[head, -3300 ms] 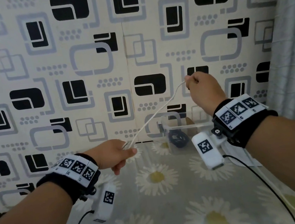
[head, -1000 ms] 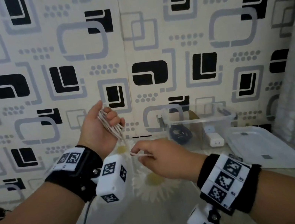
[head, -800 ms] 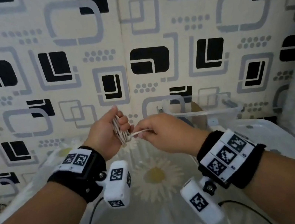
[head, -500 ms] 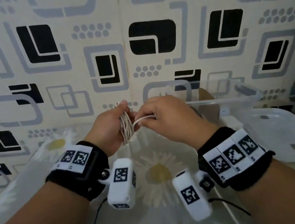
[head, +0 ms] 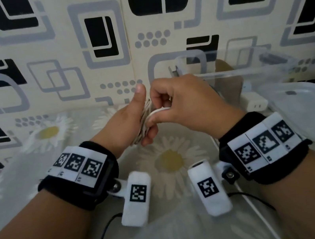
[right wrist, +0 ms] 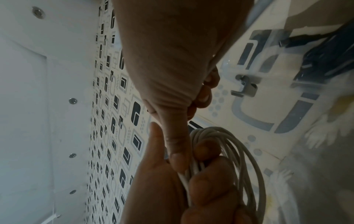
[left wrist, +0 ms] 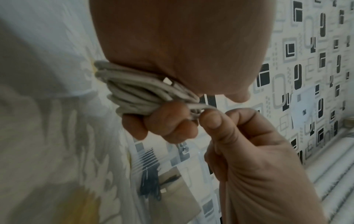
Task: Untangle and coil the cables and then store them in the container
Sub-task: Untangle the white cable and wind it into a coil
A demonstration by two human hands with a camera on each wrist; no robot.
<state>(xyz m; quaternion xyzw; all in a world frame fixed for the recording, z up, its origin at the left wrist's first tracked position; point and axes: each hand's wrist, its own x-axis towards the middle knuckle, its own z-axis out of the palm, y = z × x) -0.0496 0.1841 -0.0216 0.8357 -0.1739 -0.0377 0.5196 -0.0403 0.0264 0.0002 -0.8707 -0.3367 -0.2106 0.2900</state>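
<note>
Raised thumb now; left hand (head: pixel 130 122) grips looped white cable (left wrist: pixel 138 92).

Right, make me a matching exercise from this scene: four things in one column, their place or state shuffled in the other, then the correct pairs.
Things:
1. white cable
2. black cable
3. lid
4. white charger

Place or state:
A. lying flat on the table at the right
B. coiled in the left hand, its end pinched by the right hand
C. inside the clear container
D. next to the container

Pairs: 1-B, 2-C, 3-A, 4-D
</note>
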